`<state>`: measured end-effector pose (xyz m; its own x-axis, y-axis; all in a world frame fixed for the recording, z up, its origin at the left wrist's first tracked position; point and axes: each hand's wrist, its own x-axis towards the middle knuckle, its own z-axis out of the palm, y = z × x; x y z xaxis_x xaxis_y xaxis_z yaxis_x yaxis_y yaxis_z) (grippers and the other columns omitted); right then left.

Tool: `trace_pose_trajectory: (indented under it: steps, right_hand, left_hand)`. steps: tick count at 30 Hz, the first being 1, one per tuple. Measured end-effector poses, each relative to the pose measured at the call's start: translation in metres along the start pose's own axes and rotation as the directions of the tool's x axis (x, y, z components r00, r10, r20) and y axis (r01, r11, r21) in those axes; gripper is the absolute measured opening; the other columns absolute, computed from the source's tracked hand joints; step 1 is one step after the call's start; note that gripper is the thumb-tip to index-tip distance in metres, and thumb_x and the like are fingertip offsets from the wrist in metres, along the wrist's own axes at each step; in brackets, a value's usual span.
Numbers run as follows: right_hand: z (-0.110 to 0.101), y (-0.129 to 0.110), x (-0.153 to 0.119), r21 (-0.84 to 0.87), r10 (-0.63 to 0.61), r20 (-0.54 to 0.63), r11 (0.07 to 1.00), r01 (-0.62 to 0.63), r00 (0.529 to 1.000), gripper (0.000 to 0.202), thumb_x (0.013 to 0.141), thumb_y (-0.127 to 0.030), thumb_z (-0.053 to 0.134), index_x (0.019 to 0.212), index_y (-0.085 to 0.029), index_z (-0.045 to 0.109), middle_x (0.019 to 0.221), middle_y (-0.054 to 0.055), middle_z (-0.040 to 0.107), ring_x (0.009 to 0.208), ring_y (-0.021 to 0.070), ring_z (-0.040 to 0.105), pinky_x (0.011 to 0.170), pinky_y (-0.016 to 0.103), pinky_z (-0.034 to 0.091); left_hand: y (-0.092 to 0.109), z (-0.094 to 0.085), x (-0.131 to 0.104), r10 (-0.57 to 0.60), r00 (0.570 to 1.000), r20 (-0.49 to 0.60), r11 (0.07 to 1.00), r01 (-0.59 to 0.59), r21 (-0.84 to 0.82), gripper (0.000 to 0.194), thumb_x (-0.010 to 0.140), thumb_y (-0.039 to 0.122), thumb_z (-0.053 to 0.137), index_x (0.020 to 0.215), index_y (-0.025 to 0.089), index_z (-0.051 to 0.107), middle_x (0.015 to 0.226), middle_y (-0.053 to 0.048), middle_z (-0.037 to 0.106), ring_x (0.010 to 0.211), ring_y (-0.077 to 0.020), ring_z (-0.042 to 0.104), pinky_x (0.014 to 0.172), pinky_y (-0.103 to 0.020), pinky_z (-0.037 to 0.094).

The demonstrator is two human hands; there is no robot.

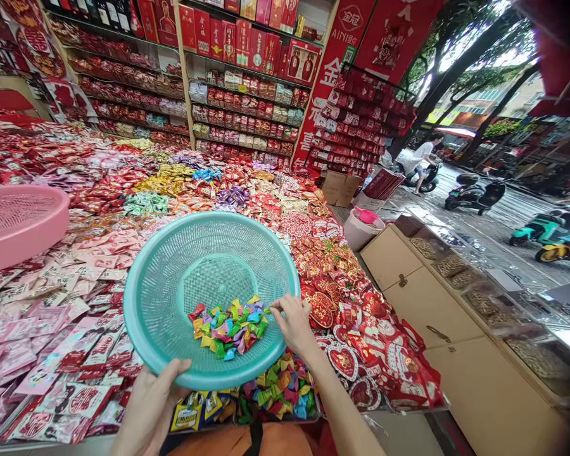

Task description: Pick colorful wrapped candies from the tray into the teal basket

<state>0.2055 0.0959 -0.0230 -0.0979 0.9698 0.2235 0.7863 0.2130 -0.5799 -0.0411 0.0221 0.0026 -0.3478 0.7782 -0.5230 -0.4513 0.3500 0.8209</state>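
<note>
A round teal mesh basket is held tilted over the candy display. Inside, toward its near side, lies a pile of small colourful wrapped candies. My left hand grips the near left rim, thumb over the edge and fingers hidden beneath. My right hand is at the right rim, its fingers pinched together over the inside edge beside the pile; what they hold, if anything, is too small to name. Below the basket, more of the same colourful candies fill a tray, beside yellow and blue packets.
A pink basket sits at the left. Red heart-shaped packets lie at the right. Beyond are stocked shelves, a white bucket, a tan cabinet and a person by a scooter in the street.
</note>
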Motion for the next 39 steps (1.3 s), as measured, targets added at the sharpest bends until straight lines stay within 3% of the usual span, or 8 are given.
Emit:
trace_pose_trajectory:
  steps: [5,9,12,16,20,28,34,39]
  right_hand:
    - [-0.014,0.003,-0.01,0.064,0.023,-0.016,0.998,-0.021,1.0,0.022,0.098,-0.035,0.045,0.095,-0.027,0.065,0.096,0.0,0.066,0.096,0.0184,0.055,0.09,0.035,0.024]
    - [-0.024,0.036,-0.022,0.015,0.138,-0.067,0.99,-0.137,0.988,0.024,0.096,-0.036,0.044,0.095,-0.026,0.066,0.096,0.003,0.066,0.096,0.0205,0.056,0.09,0.037,0.028]
    - [-0.02,0.069,-0.037,-0.12,0.246,0.057,0.964,-0.238,0.968,0.021,0.094,-0.031,0.046,0.091,-0.024,0.066,0.092,0.004,0.065,0.094,0.022,0.056,0.086,0.037,0.031]
    - [-0.007,0.095,-0.057,-0.299,0.37,0.23,0.907,-0.296,0.9,0.016,0.089,-0.021,0.05,0.089,-0.023,0.066,0.097,0.005,0.066,0.1,0.0233,0.056,0.087,0.036,0.032]
    - [0.001,0.098,-0.063,-0.412,0.449,0.296,0.856,-0.311,0.843,0.015,0.087,-0.02,0.054,0.09,-0.023,0.068,0.102,0.006,0.068,0.104,0.0252,0.057,0.086,0.035,0.032]
    - [0.011,0.098,-0.053,-0.476,0.503,0.368,0.824,-0.306,0.782,0.018,0.088,-0.03,0.058,0.097,-0.022,0.072,0.106,0.01,0.069,0.106,0.0273,0.059,0.083,0.034,0.035]
    - [0.014,0.1,-0.05,-0.477,0.515,0.388,0.822,-0.312,0.764,0.021,0.086,-0.03,0.062,0.101,-0.021,0.071,0.11,0.011,0.069,0.109,0.0289,0.058,0.084,0.035,0.036]
    - [0.015,0.101,-0.051,-0.461,0.524,0.384,0.822,-0.334,0.76,0.012,0.083,-0.027,0.064,0.09,-0.02,0.071,0.103,0.009,0.07,0.104,0.0267,0.059,0.083,0.034,0.035]
  left_hand:
    - [0.004,-0.006,0.008,-0.002,1.0,-0.025,1.0,0.002,-0.001,0.04,0.044,0.021,0.085,0.079,0.017,0.065,0.081,-0.001,0.066,0.07,-0.0159,0.056,0.05,-0.026,0.049]
    - [0.008,-0.009,0.014,0.042,0.998,-0.052,0.999,-0.042,-0.001,0.037,0.04,0.02,0.086,0.071,0.015,0.066,0.077,0.0,0.063,0.066,-0.0137,0.054,0.046,-0.023,0.049]
    - [0.013,-0.007,0.013,0.056,0.997,-0.058,0.998,-0.057,-0.01,0.037,0.035,0.017,0.086,0.066,0.015,0.066,0.075,0.001,0.062,0.064,-0.012,0.052,0.044,-0.022,0.049]
    - [0.017,-0.007,0.011,0.075,0.996,-0.052,0.997,-0.076,-0.01,0.034,0.037,0.016,0.086,0.065,0.015,0.065,0.075,0.002,0.061,0.064,-0.0109,0.052,0.043,-0.02,0.048]
    - [0.016,-0.009,0.011,0.073,0.996,-0.056,0.997,-0.075,-0.019,0.032,0.04,0.016,0.085,0.065,0.015,0.064,0.073,0.003,0.061,0.063,-0.0109,0.053,0.044,-0.02,0.049]
    - [0.009,-0.014,0.015,0.079,0.995,-0.055,0.997,-0.08,-0.008,0.03,0.045,0.011,0.08,0.07,0.016,0.065,0.077,0.002,0.062,0.065,-0.0116,0.054,0.045,-0.02,0.049]
    - [0.008,-0.016,0.015,0.085,0.995,-0.059,0.996,-0.086,-0.007,0.028,0.046,0.004,0.075,0.069,0.017,0.065,0.079,0.002,0.062,0.066,-0.0112,0.054,0.046,-0.019,0.048]
    - [0.01,-0.013,0.013,0.082,0.995,-0.051,0.997,-0.082,-0.002,0.027,0.046,0.005,0.076,0.067,0.016,0.064,0.076,0.003,0.061,0.064,-0.0102,0.052,0.046,-0.019,0.048]
